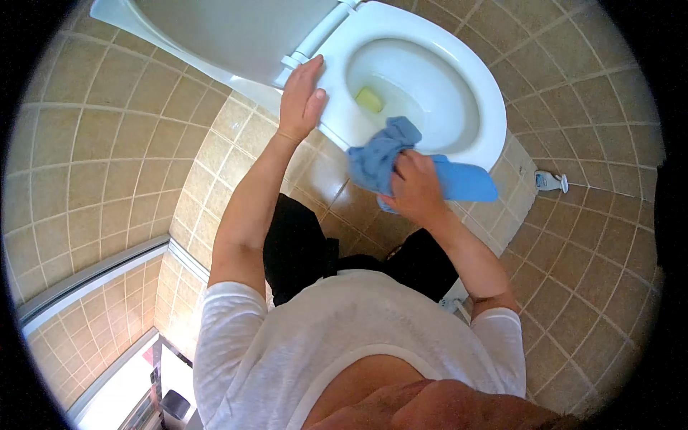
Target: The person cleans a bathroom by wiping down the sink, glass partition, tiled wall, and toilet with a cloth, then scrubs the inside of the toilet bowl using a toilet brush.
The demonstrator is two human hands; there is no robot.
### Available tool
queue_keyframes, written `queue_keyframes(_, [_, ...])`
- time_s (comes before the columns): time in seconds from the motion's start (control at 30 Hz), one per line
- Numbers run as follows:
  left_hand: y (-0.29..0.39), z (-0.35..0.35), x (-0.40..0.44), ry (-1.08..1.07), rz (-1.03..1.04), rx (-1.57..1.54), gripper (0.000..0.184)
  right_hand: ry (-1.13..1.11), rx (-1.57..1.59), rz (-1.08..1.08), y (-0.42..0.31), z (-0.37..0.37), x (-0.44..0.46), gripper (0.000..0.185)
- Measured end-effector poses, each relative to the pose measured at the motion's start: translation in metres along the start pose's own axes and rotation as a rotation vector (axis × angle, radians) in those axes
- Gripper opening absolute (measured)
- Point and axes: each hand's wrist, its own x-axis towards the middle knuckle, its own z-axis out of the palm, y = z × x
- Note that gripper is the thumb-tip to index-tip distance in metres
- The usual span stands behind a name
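Observation:
A white toilet (494, 129) stands before me with its lid (215, 29) raised. My left hand (302, 99) lies on the bowl's rim beside the lid hinge, its fingers stretched out and holding nothing. Bunched in my right hand (416, 188) is a blue cloth (376, 159), whose upper end hangs over the near edge of the rim. A flatter, smooth blue piece (466, 180) spreads to the right of that hand; whether it belongs to the same cloth I cannot tell. Inside the bowl sits a small yellow-green block (368, 99).
Tan tiles cover the wall (115, 129) and floor. A white bottle with a blue label (550, 181) lies or stands by the right wall. At lower left runs a metal rail (93, 279), with a bright opening below it. My knees in black trousers are close to the toilet.

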Motion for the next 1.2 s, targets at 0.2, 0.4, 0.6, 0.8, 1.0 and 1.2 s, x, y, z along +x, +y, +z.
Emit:
queue_keyframes(0.2, [0.031,-0.011,-0.051,0.177,-0.464,-0.825,0.069,0.001,0.041,-0.147,-0.023,0.041,0.076,0.029])
queue_keyframes(0.4, [0.062,-0.018,-0.106,0.376,-0.768,-0.935,0.081,0.139,0.049,-0.165,-0.033,0.073,0.118,0.025])
queue_keyframes(0.6, [0.064,-0.010,-0.128,0.401,-0.806,-1.067,0.078,0.060,0.371,0.127,-0.048,0.071,0.136,0.039])
queue_keyframes(0.8, [0.102,-0.053,-0.064,0.589,-0.861,-0.982,0.058,0.157,1.614,0.316,-0.074,0.031,0.149,0.051])
queue_keyframes(1.0, [0.068,-0.026,-0.029,0.161,-0.384,-0.066,0.061,0.273,0.634,0.313,-0.018,0.074,0.152,0.040])
queue_keyframes(1.2, [0.052,-0.005,0.011,-0.021,-0.189,0.264,0.059,-0.075,0.121,0.491,0.026,0.088,0.181,0.028])
